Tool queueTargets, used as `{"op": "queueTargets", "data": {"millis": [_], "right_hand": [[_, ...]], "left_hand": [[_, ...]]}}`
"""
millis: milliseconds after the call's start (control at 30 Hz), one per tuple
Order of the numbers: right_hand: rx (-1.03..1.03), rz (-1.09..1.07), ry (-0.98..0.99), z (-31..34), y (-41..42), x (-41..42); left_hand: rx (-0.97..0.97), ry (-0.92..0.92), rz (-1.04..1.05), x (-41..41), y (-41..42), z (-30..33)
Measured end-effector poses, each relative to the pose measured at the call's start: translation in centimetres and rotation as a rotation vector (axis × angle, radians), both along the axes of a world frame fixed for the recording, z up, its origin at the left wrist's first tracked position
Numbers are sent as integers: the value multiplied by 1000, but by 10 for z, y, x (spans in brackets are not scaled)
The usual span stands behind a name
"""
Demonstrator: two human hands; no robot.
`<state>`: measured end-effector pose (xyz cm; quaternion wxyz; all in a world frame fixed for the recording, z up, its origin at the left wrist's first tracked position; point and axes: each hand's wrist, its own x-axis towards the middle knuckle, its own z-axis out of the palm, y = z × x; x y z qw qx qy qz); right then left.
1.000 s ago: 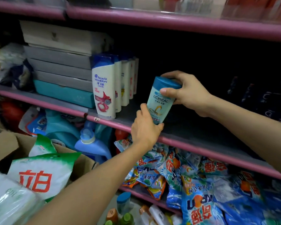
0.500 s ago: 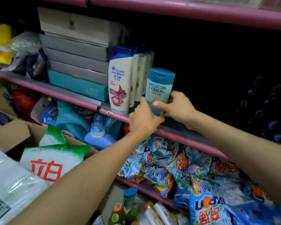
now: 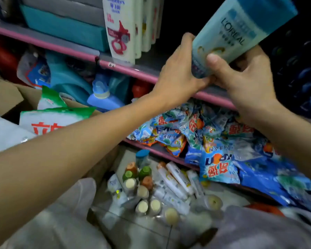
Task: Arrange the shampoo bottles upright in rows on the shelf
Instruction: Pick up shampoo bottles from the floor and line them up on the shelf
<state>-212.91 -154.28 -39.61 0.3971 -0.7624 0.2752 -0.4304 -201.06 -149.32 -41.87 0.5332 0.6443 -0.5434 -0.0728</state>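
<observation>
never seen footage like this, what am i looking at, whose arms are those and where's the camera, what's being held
There is no machine here. The camera sits on a person's head and looks forward and down, so the two bare arms reaching in are that person's own. The scene is a shop shelf with a pink front edge. Both hands grip the lower end of a light blue L'Oreal shampoo bottle, which leans to the right: the left hand from the left, the right hand from the right with its thumb across the front. To the left on the shelf stands a row of white shampoo bottles, beside a teal box. Below lie blue detergent packets, and more bottles wait on the floor.
</observation>
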Motion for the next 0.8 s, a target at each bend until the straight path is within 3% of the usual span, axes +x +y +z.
{"op": "queueTargets", "data": {"millis": [100, 233, 367, 567, 700, 800], "right_hand": [[105, 95, 25, -2, 16, -22], [4, 83, -42, 25, 7, -36], [-2, -87, -45, 62, -45, -48], [699, -357, -19, 41, -110, -45], [871, -414, 24, 22, -115, -38], [881, -437, 10, 19, -112, -36]], "left_hand": [[58, 8, -58, -17, 21, -12], [-11, 11, -93, -28, 1, 7], [41, -16, -168, -44, -52, 45], [343, -123, -116, -76, -101, 18], [388, -108, -112, -78, -104, -2], [440, -80, -190, -74, -105, -3]]}}
